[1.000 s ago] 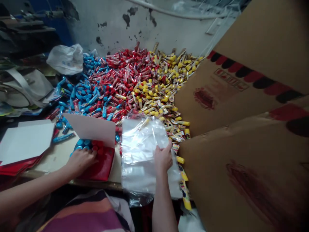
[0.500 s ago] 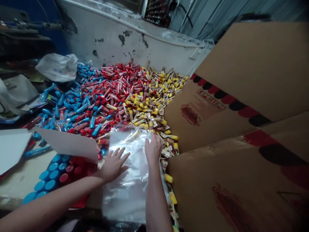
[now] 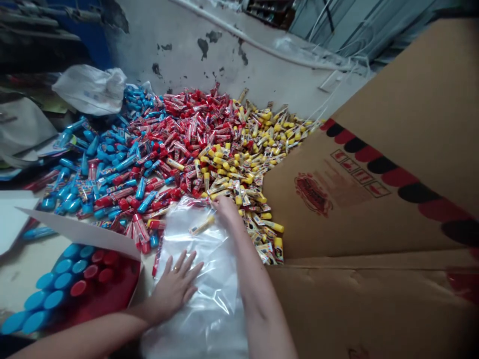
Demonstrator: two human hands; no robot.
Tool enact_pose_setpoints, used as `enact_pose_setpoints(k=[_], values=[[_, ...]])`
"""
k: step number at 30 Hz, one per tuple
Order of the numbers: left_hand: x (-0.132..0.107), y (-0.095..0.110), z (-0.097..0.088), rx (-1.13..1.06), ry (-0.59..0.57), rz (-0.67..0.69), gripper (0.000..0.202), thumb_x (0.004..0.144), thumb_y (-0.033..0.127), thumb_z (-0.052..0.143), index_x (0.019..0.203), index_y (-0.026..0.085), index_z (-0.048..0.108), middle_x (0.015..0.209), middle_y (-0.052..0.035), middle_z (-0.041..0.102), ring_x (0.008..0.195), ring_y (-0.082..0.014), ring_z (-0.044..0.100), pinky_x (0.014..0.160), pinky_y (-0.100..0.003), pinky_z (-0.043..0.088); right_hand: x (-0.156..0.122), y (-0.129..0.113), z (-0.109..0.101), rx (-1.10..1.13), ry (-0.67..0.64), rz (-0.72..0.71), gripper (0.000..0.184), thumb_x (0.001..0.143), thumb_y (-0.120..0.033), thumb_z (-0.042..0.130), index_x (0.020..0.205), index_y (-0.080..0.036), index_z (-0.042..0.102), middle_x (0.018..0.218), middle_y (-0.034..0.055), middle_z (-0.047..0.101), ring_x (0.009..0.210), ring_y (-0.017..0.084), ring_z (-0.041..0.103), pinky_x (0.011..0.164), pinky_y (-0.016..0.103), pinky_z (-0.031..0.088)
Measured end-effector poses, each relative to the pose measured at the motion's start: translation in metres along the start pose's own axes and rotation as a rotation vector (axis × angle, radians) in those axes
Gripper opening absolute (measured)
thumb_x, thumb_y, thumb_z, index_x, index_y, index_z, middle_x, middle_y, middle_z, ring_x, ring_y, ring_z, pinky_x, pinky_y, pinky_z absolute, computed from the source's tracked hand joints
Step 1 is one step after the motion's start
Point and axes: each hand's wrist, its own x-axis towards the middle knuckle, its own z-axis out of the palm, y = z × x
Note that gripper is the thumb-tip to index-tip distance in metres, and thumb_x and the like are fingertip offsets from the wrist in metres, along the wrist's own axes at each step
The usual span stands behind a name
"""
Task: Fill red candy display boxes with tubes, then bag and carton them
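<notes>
The clear plastic bag lies at the near edge of the table, reaching toward the heap; whether it is one layer or several, I cannot tell. A second ago the left hand was at the red box; now it rests flat on the plastic, fingers spread, gripping nothing, so both hands attend to the bag. The right hand has moved to its far corner, fingers curled; whether they pinch it is unclear. One yellow tube shows at the bag, over or under. The box shows ten blue caps and five red caps; the heap is uncountable. One brown carton stands right.
</notes>
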Motion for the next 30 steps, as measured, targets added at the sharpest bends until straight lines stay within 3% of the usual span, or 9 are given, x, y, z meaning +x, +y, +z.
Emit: enact_pose_setpoints(k=[5,10,14,16,18,20,23,27,30], values=[[-0.005,0.000,0.004,0.009,0.000,0.034,0.061,0.097,0.038,0.041,0.150,0.038,0.012,0.159,-0.0049,0.015,0.144,-0.0360,0.017,0.106,-0.065,0.028,-0.004,0.006,-0.007,0.091,-0.167,-0.016,0.017,0.084,-0.030,0.063,0.086,-0.017,0.073,0.072,0.0034,0.071,0.060,0.013,0.062,0.061,0.021,0.044],[-0.005,-0.002,0.006,0.023,0.000,0.048,0.061,0.097,0.040,0.041,0.150,0.038,0.010,0.159,-0.0049,0.015,0.144,-0.0359,0.018,0.106,-0.064,0.028,-0.022,-0.009,-0.010,0.180,-0.146,-0.102,0.029,0.091,-0.030,0.054,0.114,-0.018,0.065,0.101,0.0077,0.071,0.080,0.014,0.065,0.070,0.022,0.046],[-0.005,-0.004,0.011,0.037,0.049,0.049,0.062,0.097,0.039,0.040,0.150,0.039,0.008,0.159,-0.0045,0.017,0.144,-0.0356,0.020,0.106,-0.063,0.028,-0.039,-0.018,-0.002,0.225,-0.396,-0.232,0.022,0.073,-0.035,0.076,0.088,-0.020,0.074,0.072,-0.0010,0.071,0.060,0.011,0.063,0.060,0.019,0.047],[-0.005,-0.005,0.014,0.036,0.054,0.048,0.062,0.097,0.040,0.041,0.150,0.039,0.009,0.158,-0.0053,0.022,0.141,-0.0358,0.027,0.106,-0.063,0.029,-0.047,-0.018,0.003,0.222,-0.456,-0.261,0.022,0.065,-0.034,0.082,0.079,-0.020,0.074,0.062,-0.0032,0.067,0.053,0.010,0.061,0.056,0.018,0.047],[-0.004,-0.005,0.017,0.035,0.055,0.049,0.063,0.096,0.041,0.042,0.150,0.040,0.009,0.157,-0.0059,0.026,0.138,-0.0358,0.032,0.105,-0.063,0.030,-0.051,-0.014,0.009,0.204,-0.384,-0.245,0.017,0.073,-0.030,0.075,0.084,-0.018,0.074,0.067,-0.0003,0.068,0.059,0.012,0.062,0.060,0.020,0.048],[-0.004,-0.005,0.018,0.042,0.070,0.052,0.063,0.097,0.040,0.042,0.150,0.039,0.009,0.157,-0.0057,0.025,0.139,-0.0358,0.031,0.105,-0.062,0.029,-0.052,-0.010,0.014,0.178,-0.228,-0.206,0.022,0.082,-0.024,0.063,0.101,-0.016,0.071,0.088,0.0062,0.070,0.078,0.016,0.064,0.072,0.025,0.049],[-0.004,-0.005,0.018,0.061,0.101,0.058,0.062,0.097,0.038,0.040,0.150,0.039,0.009,0.159,-0.0047,0.018,0.143,-0.0358,0.021,0.106,-0.061,0.028,-0.048,-0.007,0.023,0.134,-0.050,-0.178,0.038,0.079,-0.017,0.064,0.117,-0.020,0.065,0.116,0.0095,0.062,0.105,0.020,0.058,0.089,0.029,0.044],[0.000,-0.007,0.013,0.060,0.082,0.078,0.060,0.097,0.038,0.041,0.150,0.039,0.014,0.159,-0.0050,0.016,0.144,-0.0355,0.018,0.107,-0.060,0.025,-0.043,-0.005,0.027,0.082,0.034,-0.163,0.024,0.072,-0.018,0.073,0.095,-0.024,0.072,0.108,0.0052,0.064,0.105,0.021,0.056,0.092,0.027,0.041],[0.010,-0.008,0.009,0.050,0.066,0.099,0.058,0.097,0.041,0.041,0.150,0.039,0.018,0.159,-0.0041,0.017,0.145,-0.0344,0.016,0.109,-0.061,0.022,-0.050,0.001,0.014,0.051,0.163,-0.059,0.023,0.081,-0.024,0.067,0.103,-0.018,0.068,0.105,0.0101,0.065,0.101,0.023,0.058,0.090,0.030,0.042]])
